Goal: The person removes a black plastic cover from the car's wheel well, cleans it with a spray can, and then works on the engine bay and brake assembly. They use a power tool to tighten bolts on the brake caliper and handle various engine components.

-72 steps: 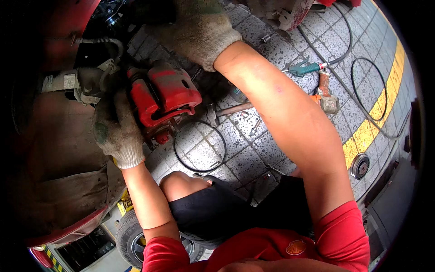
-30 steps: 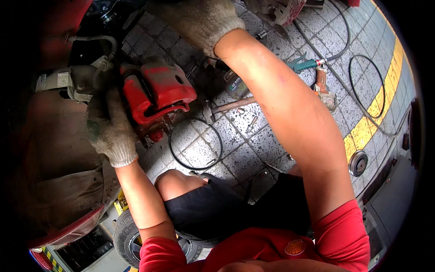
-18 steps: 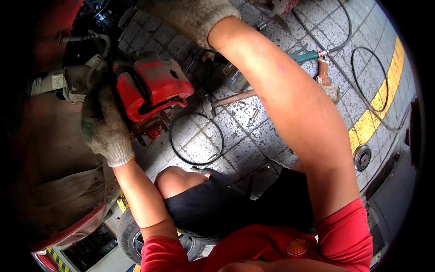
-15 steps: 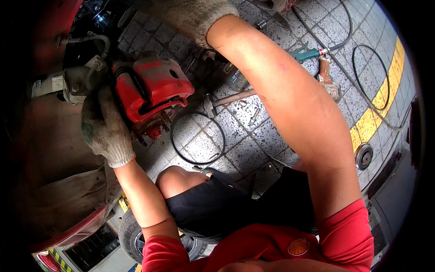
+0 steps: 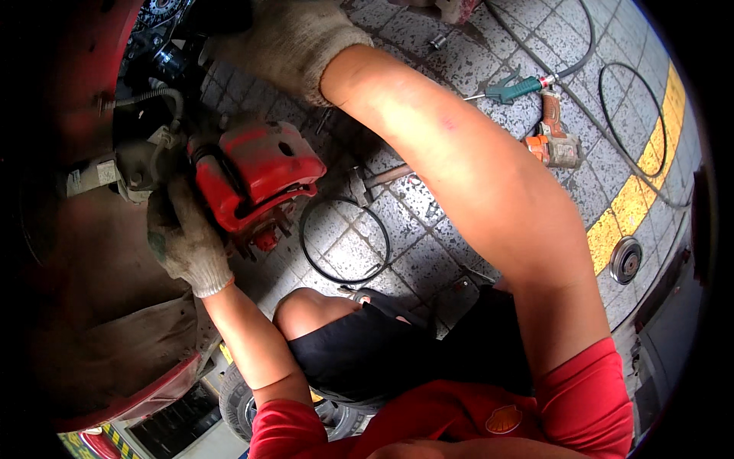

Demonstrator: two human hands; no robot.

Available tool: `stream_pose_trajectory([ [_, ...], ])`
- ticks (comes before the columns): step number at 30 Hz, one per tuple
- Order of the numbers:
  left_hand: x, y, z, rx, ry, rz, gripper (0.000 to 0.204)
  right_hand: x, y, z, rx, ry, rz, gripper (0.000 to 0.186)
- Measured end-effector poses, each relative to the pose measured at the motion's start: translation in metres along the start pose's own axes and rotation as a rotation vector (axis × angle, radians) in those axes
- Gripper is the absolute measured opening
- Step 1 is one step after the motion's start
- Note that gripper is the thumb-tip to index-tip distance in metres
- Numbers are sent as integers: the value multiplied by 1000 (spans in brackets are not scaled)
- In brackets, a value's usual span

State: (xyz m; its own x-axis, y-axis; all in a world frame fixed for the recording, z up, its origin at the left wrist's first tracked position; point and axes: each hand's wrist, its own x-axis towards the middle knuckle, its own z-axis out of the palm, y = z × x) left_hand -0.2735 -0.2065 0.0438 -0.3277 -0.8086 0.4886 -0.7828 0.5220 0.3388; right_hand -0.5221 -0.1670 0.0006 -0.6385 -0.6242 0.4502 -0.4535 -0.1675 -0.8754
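reaching up from below, the left grip (image 5: 183,241), in a soiled off-white knitted glove, lies close along the left side of a dusty red metal brake caliper (image 5: 264,164); its fingertips sink into shadow, so whether they clasp anything cannot be told. the caliper sits just up and right of this grip, a grimy grey metal part (image 5: 136,180) is just above and left of it, and a ribbed grey hose (image 5: 145,97) curves farther above. the right grip (image 5: 279,47), gloved alike, is stretched to the upper edge above the caliper, fingers lost in the dark, so its hold cannot be told either; dark machinery with shiny metal parts (image 5: 168,60) is just left of it. below and right of the right grip, a hammer with a wooden handle (image 5: 388,175) lies on a speckled grey tiled floor (image 5: 417,264), partly under the forearm. a thin black ring (image 5: 306,249) lies right of the left grip, past the caliper. well right of the right grip are a green air blow gun (image 5: 520,90) and, lower, an orange and grey power tool (image 5: 564,149)
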Motion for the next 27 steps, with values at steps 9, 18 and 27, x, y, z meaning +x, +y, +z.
stream_pose_trajectory([
  [9,4,-20,4,-16,43,57,50,3,6,-4,3,-40,26,62],
  [18,4,-16,1,2,35,110,47,0,8,15,-32,43,-86,62],
  [27,2,-12,-3,3,4,133,47,-3,-10,21,-11,26,-157,52],
])
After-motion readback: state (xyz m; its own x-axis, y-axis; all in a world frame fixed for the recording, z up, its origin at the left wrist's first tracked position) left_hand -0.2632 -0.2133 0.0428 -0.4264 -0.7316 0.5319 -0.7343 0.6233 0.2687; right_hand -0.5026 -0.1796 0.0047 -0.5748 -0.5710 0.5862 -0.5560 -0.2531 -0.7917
